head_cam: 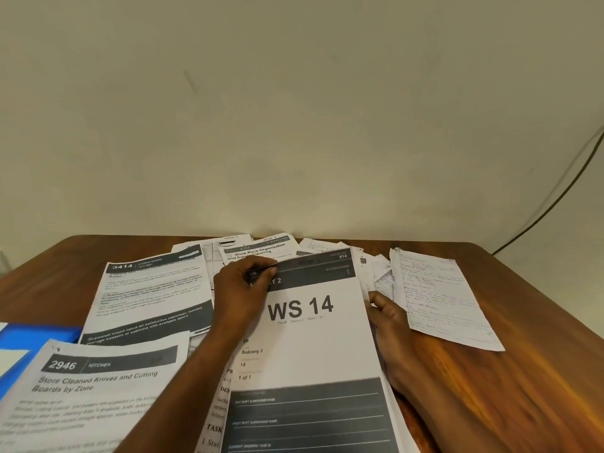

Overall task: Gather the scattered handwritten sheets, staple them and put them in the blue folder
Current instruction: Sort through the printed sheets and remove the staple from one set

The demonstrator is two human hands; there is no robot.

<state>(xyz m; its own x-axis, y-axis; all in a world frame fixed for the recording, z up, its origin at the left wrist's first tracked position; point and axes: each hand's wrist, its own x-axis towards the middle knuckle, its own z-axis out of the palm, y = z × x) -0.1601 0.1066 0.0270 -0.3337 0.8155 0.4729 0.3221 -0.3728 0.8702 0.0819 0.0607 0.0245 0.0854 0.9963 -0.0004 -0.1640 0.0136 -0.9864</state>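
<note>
A printed sheet marked "WS 14" [313, 348] lies tilted in the middle of the wooden table [490, 387]. My left hand [243, 289] pinches its top left corner, thumb on top. My right hand [387, 317] holds its right edge, fingers partly hidden under the paper. A handwritten sheet [438, 295] lies flat to the right, apart from both hands. More handwritten sheets [380, 276] peek out behind the "WS 14" sheet. The blue folder [36, 338] shows at the left edge, mostly covered by a printed sheet.
Printed sheets lie around: "2946 Kitchen" [91, 393] at the front left, "3414" [150, 289] behind it, "Shoe Rack Organization" [258, 251] at the back. A wall stands right behind the table. A dark cable [555, 194] hangs at the right. No stapler is in view.
</note>
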